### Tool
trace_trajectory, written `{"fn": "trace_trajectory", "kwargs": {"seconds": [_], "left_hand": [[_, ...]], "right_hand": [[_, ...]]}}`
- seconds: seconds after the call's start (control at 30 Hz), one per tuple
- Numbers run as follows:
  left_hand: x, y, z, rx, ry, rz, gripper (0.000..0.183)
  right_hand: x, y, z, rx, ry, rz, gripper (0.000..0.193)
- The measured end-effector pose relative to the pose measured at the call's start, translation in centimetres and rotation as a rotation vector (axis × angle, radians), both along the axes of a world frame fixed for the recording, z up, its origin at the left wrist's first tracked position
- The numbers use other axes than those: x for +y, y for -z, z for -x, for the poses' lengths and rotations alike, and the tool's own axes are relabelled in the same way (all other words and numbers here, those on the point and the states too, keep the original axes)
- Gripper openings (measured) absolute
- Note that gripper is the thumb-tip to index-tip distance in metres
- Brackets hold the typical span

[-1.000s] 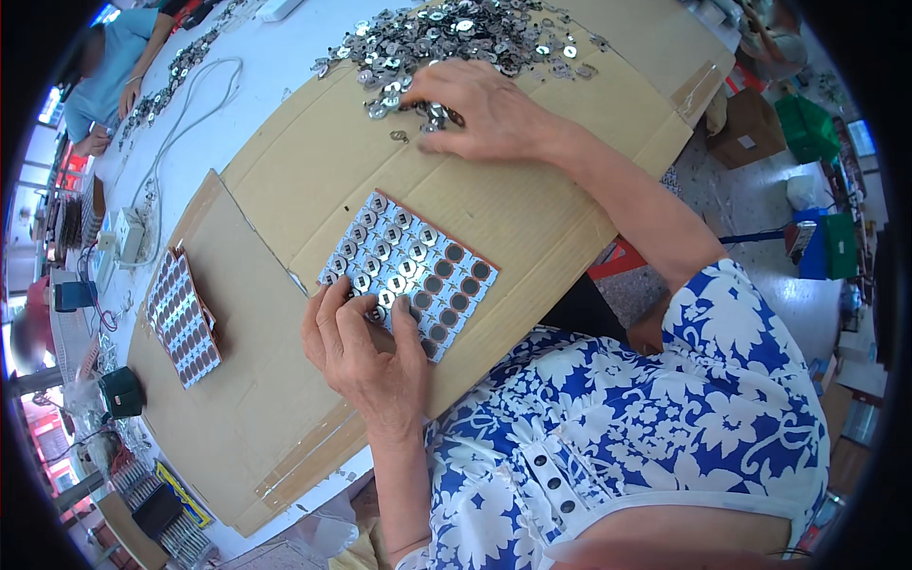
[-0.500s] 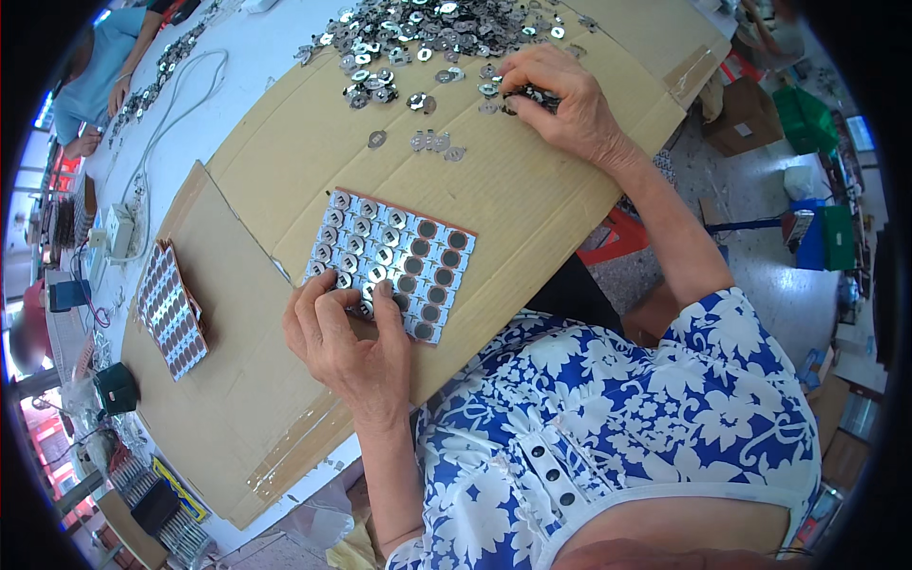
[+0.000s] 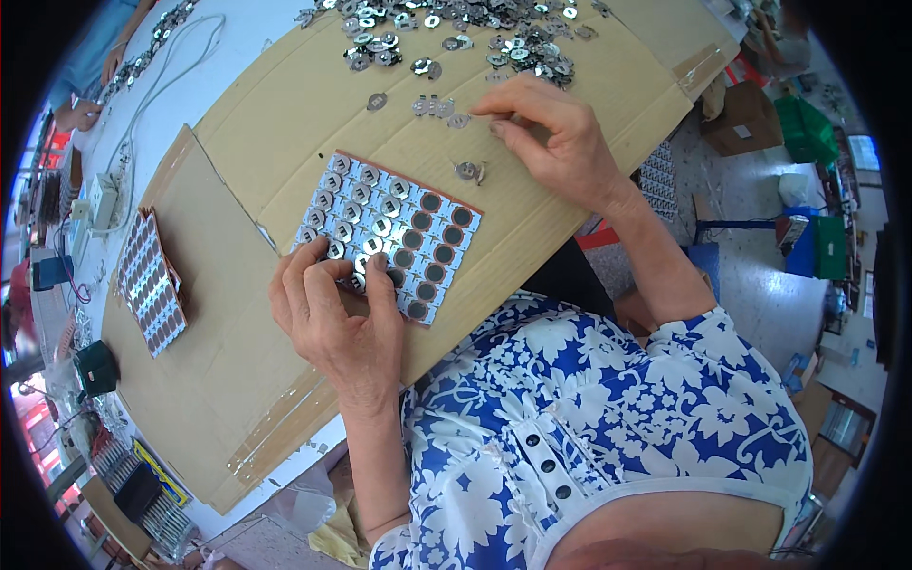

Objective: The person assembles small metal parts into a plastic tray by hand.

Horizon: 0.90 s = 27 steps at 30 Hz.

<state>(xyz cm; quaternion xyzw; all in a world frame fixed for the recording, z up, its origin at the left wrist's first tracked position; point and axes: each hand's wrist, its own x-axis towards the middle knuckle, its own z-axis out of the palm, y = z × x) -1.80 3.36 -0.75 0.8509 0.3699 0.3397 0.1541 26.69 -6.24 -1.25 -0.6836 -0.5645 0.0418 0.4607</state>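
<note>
A panel of small white circuit boards [image 3: 439, 228] lies tilted on the cardboard. Metal clips [image 3: 356, 192] cover its left columns, while dark round pads show in the right ones. My left hand [image 3: 342, 318] rests over the panel's near left edge, its bent fingers and thumb apart, tips on the clips and boards. Beyond the panel, my right hand [image 3: 560, 138] hovers at the cardboard with index finger and thumb apart, and nothing shows between them. Its index tip is beside a short row of loose clips [image 3: 437, 107]. A small clump of clips [image 3: 467, 171] lies between this hand and the panel.
A large heap of metal clips [image 3: 456, 14] spreads along the far side of the cardboard sheet [image 3: 285, 380]. At the left stands a stack of similar panels [image 3: 152, 285], with a white cable [image 3: 142, 123] behind it. Another person's hand [image 3: 81, 116] is at the far left.
My right hand has let go of a handful of clips at the heap and come nearer. A small clump now lies near the panel. My left hand keeps its place; the whole view has shifted slightly.
</note>
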Motion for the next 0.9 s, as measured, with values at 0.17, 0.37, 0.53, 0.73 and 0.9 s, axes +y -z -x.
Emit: {"fn": "trace_trajectory", "kwargs": {"seconds": [0.17, 0.37, 0.53, 0.73, 0.9], "left_hand": [[-0.1, -0.1, 0.1, -0.013, -0.003, 0.014, 0.025], [-0.2, 0.1, 0.2, -0.029, 0.01, 0.013, 0.025], [-0.2, 0.2, 0.4, -0.028, 0.008, 0.015, 0.025], [-0.1, 0.5, 0.6, -0.059, 0.023, 0.018, 0.025], [0.0, 0.6, 0.8, -0.054, 0.009, 0.026, 0.023]], "right_hand": [[1.9, -0.3, -1.4, -0.339, -0.094, 0.065, 0.015], [1.3, 0.0, -1.4, -0.181, -0.055, 0.087, 0.014], [0.7, -0.5, -1.8, -0.113, -0.016, 0.148, 0.014], [1.4, -0.6, -3.3, -0.205, -0.225, 0.204, 0.014], [0.5, -1.4, -1.2, 0.207, -0.24, 0.214, 0.015]]}}
